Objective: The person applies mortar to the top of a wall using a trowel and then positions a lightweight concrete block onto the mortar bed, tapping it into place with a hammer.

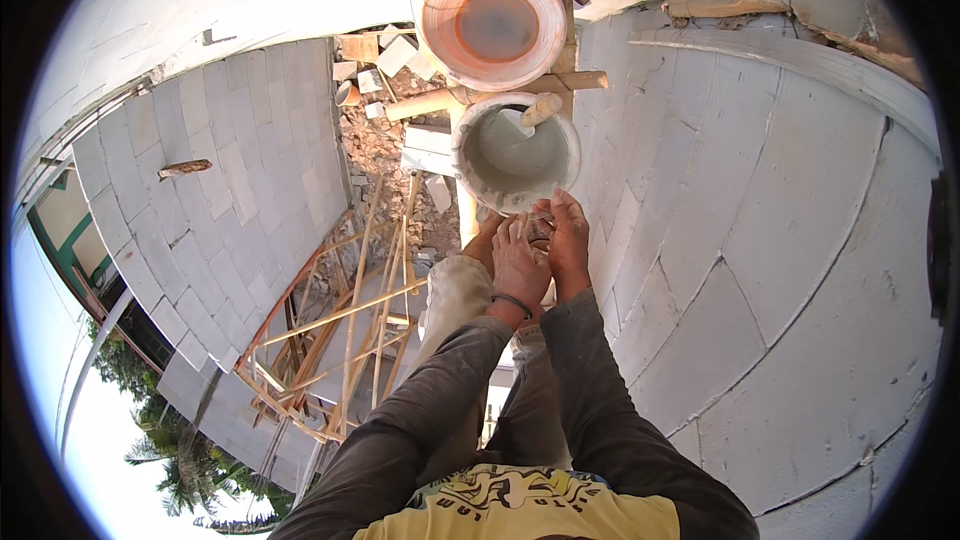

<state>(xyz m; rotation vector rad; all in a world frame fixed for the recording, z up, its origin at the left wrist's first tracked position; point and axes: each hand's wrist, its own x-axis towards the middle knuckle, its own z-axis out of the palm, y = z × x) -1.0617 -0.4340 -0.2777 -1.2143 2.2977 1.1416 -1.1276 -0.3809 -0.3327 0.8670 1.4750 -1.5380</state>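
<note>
left hand: left hand (518, 265) sits just below the bucket rim, fingers (515, 233) together and curled over a small dark object (540, 229), thin dark band on the wrist
right hand: right hand (569, 240) pressed against the left one, fingers close together and extended toward the bucket, touching the same small dark object; whether they clamp it, cannot tell
small object: between both hands, mostly hidden, kind cannot tell
near bucket: round white plastic bucket (515, 152) crusted with pale mortar, just above the hands, wooden tool handle (541, 108) sticking out of it
far bucket: round orange-stained plastic bucket (492, 25) beyond the white one, on bamboo scaffold poles (467, 210)
wall: pale grey block wall (780, 240) to the right, close to the hands
below: rubble pile (385, 155) and loose bamboo sticks (350, 325) far down on the left
</note>
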